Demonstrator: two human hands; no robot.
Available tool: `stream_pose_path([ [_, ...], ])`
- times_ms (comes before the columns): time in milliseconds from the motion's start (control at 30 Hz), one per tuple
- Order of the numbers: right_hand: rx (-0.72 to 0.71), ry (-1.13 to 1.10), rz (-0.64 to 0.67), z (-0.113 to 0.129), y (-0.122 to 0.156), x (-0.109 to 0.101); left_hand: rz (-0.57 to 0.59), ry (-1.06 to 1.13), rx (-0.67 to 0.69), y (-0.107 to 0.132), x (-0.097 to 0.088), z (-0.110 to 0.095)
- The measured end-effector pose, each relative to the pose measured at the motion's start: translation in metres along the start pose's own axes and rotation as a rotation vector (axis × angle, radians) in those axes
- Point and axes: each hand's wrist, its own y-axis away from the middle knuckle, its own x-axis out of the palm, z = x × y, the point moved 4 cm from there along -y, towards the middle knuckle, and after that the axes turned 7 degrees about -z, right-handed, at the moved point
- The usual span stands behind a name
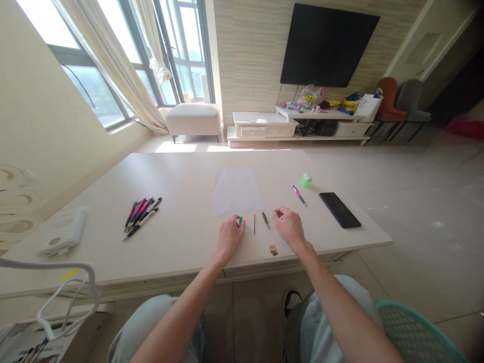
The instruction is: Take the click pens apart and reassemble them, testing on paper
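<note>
My left hand [230, 236] rests on the table with its fingers curled around a small teal pen part [240, 220]. My right hand [289, 226] lies a little to the right, fingers pinched on a tiny piece I cannot make out. Between the hands lie a thin pen refill [254, 223] and a short dark pen piece [265, 220]. A white sheet of paper [237, 191] lies just beyond them. A small cartoon sticker [274, 249] sits near the table's front edge.
A bundle of several pens [141, 213] lies at the left, a white device [62, 232] further left. A pink pen [298, 194], a green tape roll [306, 180] and a black phone [339, 209] lie at the right. A teal basket [412, 333] stands by my right knee.
</note>
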Motion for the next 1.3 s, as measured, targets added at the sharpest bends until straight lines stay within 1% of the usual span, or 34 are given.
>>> stream_pose_path([
  [100,0.014,0.022,0.019,-0.008,-0.002,-0.002,-0.019,-0.047,0.026,-0.002,-0.003,-0.002],
  [167,0.037,0.077,0.068,-0.017,-0.003,-0.002,-0.031,-0.044,0.030,-0.001,-0.011,0.001],
  [233,0.060,0.144,0.151,-0.029,-0.003,-0.001,-0.022,-0.054,0.036,0.004,-0.023,0.007],
  [300,0.072,0.189,0.233,-0.042,-0.002,0.000,0.030,-0.077,0.035,0.012,-0.036,0.015],
  [367,0.072,0.201,0.283,-0.053,-0.001,-0.001,0.112,-0.074,0.033,0.022,-0.048,0.023],
  [467,0.065,0.183,0.303,-0.064,0.003,-0.005,0.244,0.002,0.000,0.038,-0.061,0.037],
  [567,0.077,0.165,0.305,-0.072,0.007,-0.012,0.358,0.131,-0.068,0.051,-0.070,0.050],
  [633,0.091,0.156,0.307,-0.077,0.010,-0.016,0.390,0.187,-0.105,0.056,-0.074,0.059],
  [733,0.102,0.153,0.308,-0.083,0.011,-0.021,0.380,0.205,-0.123,0.058,-0.077,0.067],
  [800,0.101,0.169,0.306,-0.082,0.011,-0.022,0.376,0.204,-0.115,0.057,-0.076,0.068],
  [900,0.090,0.205,0.287,-0.073,0.013,-0.020,0.361,0.212,-0.078,0.052,-0.072,0.064],
  [967,0.071,0.209,0.259,-0.058,0.016,-0.017,0.330,0.212,-0.053,0.048,-0.068,0.057],
  [1033,0.035,0.179,0.242,-0.038,0.019,-0.011,0.284,0.191,-0.036,0.042,-0.061,0.047],
  [1100,-0.011,0.136,0.250,-0.015,0.024,-0.003,0.230,0.154,-0.009,0.036,-0.052,0.034],
  [1200,-0.062,0.105,0.291,0.018,0.027,0.014,0.153,0.087,0.074,0.025,-0.036,0.012],
  [1300,-0.051,0.143,0.334,0.039,0.025,0.032,0.102,-0.039,0.073,0.013,-0.019,-0.001],
])
